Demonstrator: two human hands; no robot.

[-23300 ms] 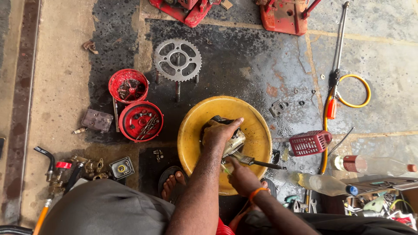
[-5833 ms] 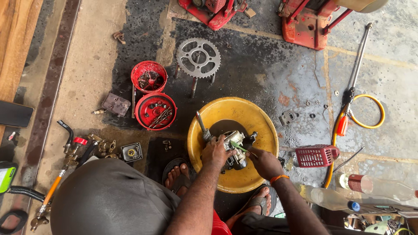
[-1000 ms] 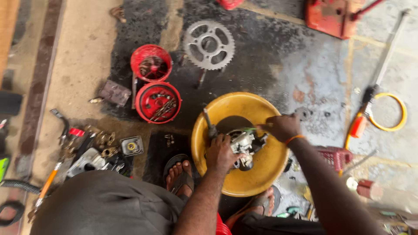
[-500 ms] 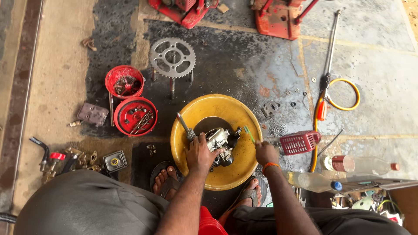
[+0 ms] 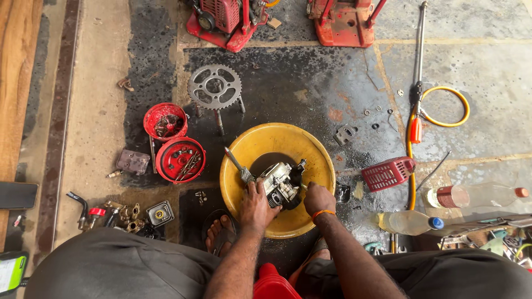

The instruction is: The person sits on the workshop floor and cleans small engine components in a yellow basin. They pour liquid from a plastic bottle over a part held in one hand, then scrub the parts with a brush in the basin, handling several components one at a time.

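A yellow basin [image 5: 277, 141] with dark liquid sits on the oily floor between my knees. Inside it lies a grey metal engine part [image 5: 281, 182]. My left hand [image 5: 256, 202] grips the left side of this part, beside a metal tool [image 5: 237, 166] that leans on the basin's rim. My right hand [image 5: 318, 198] is closed at the part's right side; what it holds is hidden by the fingers.
Two red lids [image 5: 180, 159] holding small parts, a sprocket stand [image 5: 215, 88], a grey cover plate [image 5: 133, 161], brass fittings [image 5: 130, 213], a red plastic guard [image 5: 388, 173], plastic bottles [image 5: 409, 221], a spray lance with a yellow hose [image 5: 418, 105] and red machines [image 5: 224, 19] surround the basin.
My right hand came down from the basin's right rim to the engine part. The left hand keeps its grip. The view shifted slightly.
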